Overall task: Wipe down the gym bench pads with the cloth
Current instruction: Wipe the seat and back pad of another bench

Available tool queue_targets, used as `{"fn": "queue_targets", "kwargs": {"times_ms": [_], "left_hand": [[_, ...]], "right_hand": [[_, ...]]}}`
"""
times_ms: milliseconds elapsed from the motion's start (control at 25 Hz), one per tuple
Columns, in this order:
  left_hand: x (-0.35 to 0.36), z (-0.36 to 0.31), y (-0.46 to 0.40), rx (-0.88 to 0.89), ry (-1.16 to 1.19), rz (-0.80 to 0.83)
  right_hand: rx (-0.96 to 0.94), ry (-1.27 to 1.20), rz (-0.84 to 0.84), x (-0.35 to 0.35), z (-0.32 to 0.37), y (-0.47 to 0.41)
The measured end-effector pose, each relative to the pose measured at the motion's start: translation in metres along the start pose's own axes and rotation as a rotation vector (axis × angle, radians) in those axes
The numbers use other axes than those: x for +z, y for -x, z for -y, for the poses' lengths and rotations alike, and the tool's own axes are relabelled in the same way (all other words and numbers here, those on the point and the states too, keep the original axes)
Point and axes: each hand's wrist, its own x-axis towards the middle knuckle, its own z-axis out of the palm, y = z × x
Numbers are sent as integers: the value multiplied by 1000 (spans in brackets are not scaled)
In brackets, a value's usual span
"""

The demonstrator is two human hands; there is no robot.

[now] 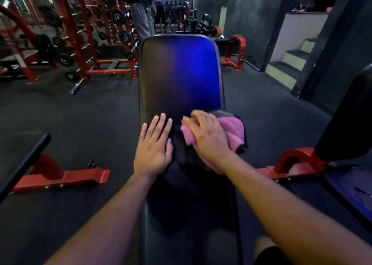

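Glossy black padded vinyl bench pad (pixel 177 77), left hand (pixel 154 147) flat, fingers straight, right hand (pixel 207 138) clutching bunched pink terry cloth (pixel 233 130) against it

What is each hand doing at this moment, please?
Left hand: open, fingers straight, resting flat on the bench pad.
Right hand: on the pink cloth, fingers curled over it, pressing it on the pad.

Bare back pad (pixel 179 73) lies open ahead; neighbouring benches (pixel 24 154) and red frames (pixel 291 164) flank both sides.
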Motion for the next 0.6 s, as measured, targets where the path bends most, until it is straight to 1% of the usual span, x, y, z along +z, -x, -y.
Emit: {"fn": "queue_targets", "kwargs": {"times_ms": [80, 160, 240, 320, 400, 480, 560, 600], "left_hand": [[0, 0, 0, 2, 6, -5], [0, 1, -1, -1, 5, -4], [0, 2, -1, -2, 8, -6], [0, 1, 1, 7, 20, 4], [-1, 0, -1, 1, 20, 18], [-2, -1, -1, -12, 14, 29], [-2, -1, 1, -6, 9, 29], [-2, 0, 0, 3, 7, 28]], "right_hand": [[39, 26, -7, 1, -10, -40], [101, 19, -13, -1, -8, -52], [181, 9, -29, -4, 7, -33], [204, -4, -18, -1, 28, 16], [146, -30, 13, -2, 47, 70], [58, -55, 41, -5, 52, 98], [-8, -43, 57, -9, 40, 76], [-4, -24, 46, -9, 31, 52]]}}
